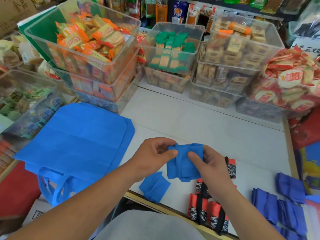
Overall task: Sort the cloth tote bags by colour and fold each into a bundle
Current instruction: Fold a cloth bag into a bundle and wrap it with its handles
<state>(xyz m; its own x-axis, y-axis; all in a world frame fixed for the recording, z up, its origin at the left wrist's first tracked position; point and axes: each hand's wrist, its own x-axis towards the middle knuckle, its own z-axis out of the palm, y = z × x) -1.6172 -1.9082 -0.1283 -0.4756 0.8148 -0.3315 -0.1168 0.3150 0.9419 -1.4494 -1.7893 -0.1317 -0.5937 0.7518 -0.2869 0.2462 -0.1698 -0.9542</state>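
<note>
While the half-folded blue bundle (183,163) is held: it hangs just above the white table (207,122), between the two hands and near the front edge (166,207)
Left hand (152,158): the thumb and fingers pinch the upper left corner of the bundle
Right hand (209,168): the thumb lies on the front of the bundle and the fingers are curled behind it, so this grip is also closed on the cloth
How the cloth handles: it looks thin, light and soft, with a little spring; I judge the folds will open if the pinch is let go, so it is better to hold across all the folded layers than on one loose edge
Finished blue bundle (154,186): it lies on the table just below the left hand, close to the front edge, and looks a little loose
Flat blue tote bags (76,141): a pile at the left, with the handles hanging past the table edge; a pull on one bag may drag the others
Red-and-black bundles (206,212): a group under the right forearm, near the front edge
Dark blue bundles (277,201): at the far right, well apart from the light blue ones
Open room: bare table lies behind the hands, up to the clear bins (169,58) of snacks; the front edge is the risk, as a light bundle can slide off there
</note>
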